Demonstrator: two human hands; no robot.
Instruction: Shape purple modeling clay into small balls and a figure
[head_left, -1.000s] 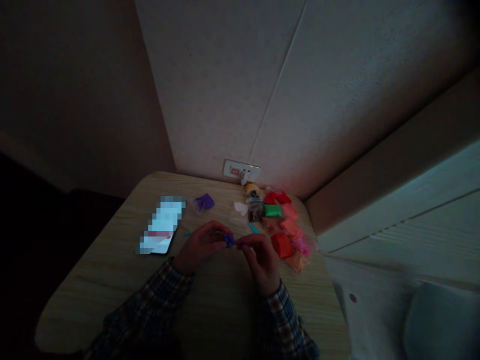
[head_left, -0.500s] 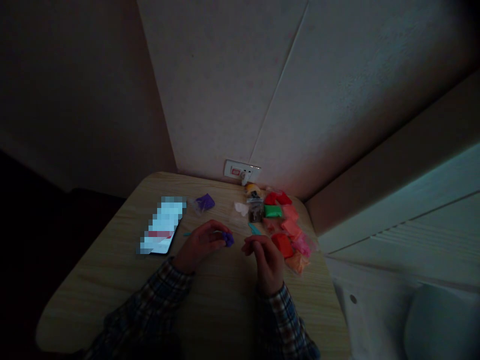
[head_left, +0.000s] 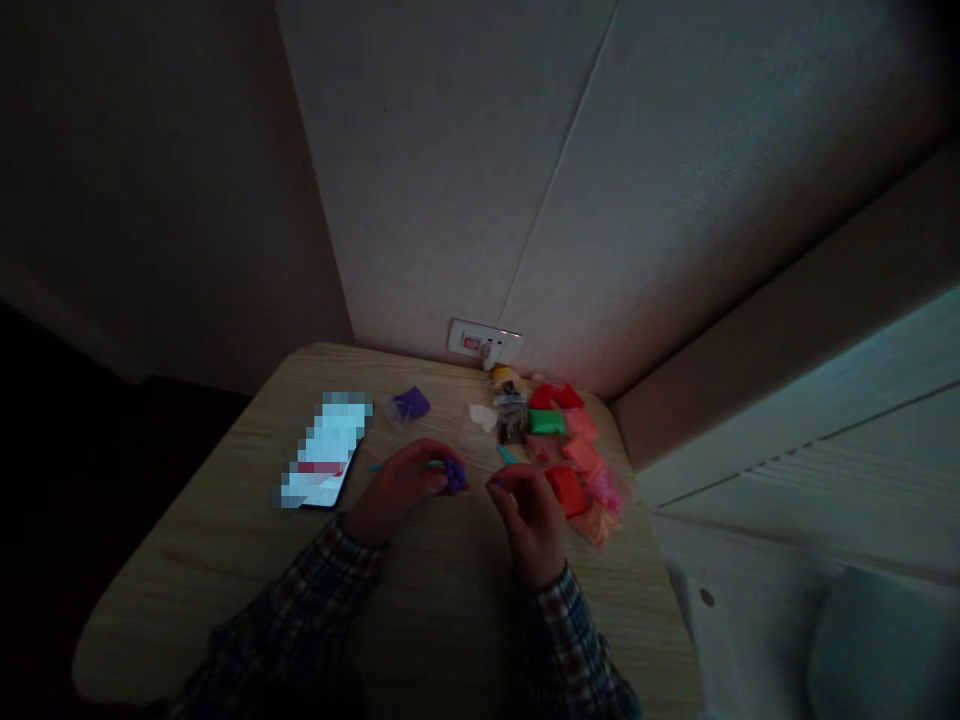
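Observation:
The scene is dim. My left hand (head_left: 397, 488) pinches a small purple clay lump (head_left: 454, 474) at its fingertips, just above the wooden table (head_left: 225, 580). A thin teal tool (head_left: 435, 464) shows at the same fingers. My right hand (head_left: 529, 520) hovers a little to the right of the lump, fingers curled in with thumb and forefinger pinched together; what they hold, if anything, is too small to see. Both arms wear plaid sleeves.
A lit phone (head_left: 324, 452) lies at the left. A purple clay bag (head_left: 409, 404) and a white piece (head_left: 480, 415) sit farther back. Several bagged clay packs, red (head_left: 566, 490), green (head_left: 545, 422) and pink, crowd the right edge. A wall socket (head_left: 481, 343) is behind.
My right hand has drawn away from the purple lump to the right, leaving it in the left hand alone. The left hand has stayed nearly still.

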